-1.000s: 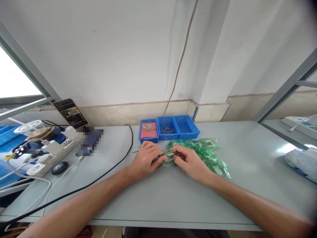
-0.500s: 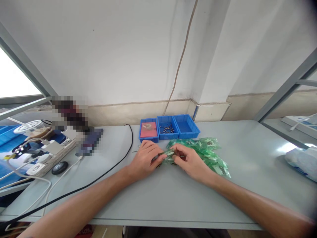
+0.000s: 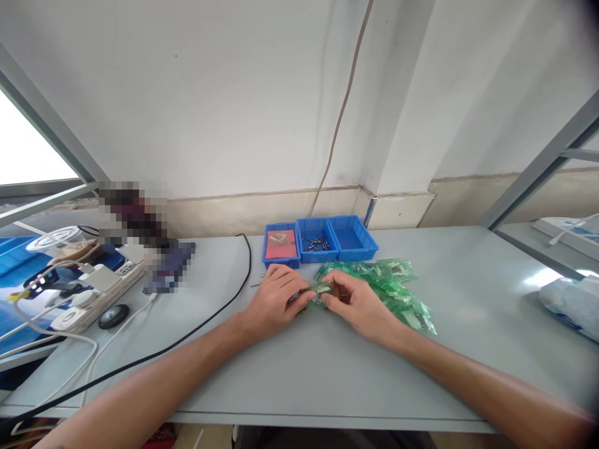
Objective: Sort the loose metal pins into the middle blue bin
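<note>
Between my two hands is a small green plastic bag (image 3: 321, 289) with a pale patch on it; its contents are too small to make out. My left hand (image 3: 277, 296) pinches the bag's left side, fingers closed. On the right side, my right hand (image 3: 353, 304) grips it between thumb and fingers. More green plastic bags (image 3: 395, 287) with small metal parts inside lie in a pile behind and beside my right hand. A thin metal piece (image 3: 255, 285) shows just left of my left hand, partly covered by it.
Three blue bins stand behind my hands: one with a red sheet (image 3: 281, 249), a middle bin (image 3: 304, 256) of small metal parts, and a right bin (image 3: 353, 254). A black cable (image 3: 206, 324) crosses the table's left side, near a power strip (image 3: 100, 296).
My right thumb and fingers have shifted very slightly to the left along the green bag. My left hand stays where it was.
</note>
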A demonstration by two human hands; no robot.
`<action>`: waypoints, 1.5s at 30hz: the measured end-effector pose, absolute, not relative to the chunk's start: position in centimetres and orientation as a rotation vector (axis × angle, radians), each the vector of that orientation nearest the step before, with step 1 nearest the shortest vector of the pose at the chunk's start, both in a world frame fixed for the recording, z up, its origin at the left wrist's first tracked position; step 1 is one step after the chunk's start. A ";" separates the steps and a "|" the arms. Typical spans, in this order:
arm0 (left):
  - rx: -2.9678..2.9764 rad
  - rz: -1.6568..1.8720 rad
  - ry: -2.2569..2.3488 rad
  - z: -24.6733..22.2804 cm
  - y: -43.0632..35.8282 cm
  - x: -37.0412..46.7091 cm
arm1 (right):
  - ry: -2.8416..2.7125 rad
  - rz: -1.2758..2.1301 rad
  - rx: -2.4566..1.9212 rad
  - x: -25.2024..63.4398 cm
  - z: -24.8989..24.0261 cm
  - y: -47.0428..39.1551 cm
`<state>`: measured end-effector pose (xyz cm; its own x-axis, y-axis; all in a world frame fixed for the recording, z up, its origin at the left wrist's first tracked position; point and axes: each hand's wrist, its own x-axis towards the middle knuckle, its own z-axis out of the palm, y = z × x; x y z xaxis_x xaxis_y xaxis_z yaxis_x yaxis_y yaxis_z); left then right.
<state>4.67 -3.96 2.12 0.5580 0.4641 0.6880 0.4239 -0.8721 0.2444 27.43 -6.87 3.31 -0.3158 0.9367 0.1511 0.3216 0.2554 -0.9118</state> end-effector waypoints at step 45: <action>2.710 1.238 0.891 2.3 -4.2 4.5 | -1.456 1.240 -1.034 27.3 3.3 -7.1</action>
<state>4.52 -4.20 2.31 0.5190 0.5120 0.6844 0.4869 -0.8352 0.2556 27.31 -7.08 3.29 -0.2131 0.9688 0.1262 0.0292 0.1354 -0.9904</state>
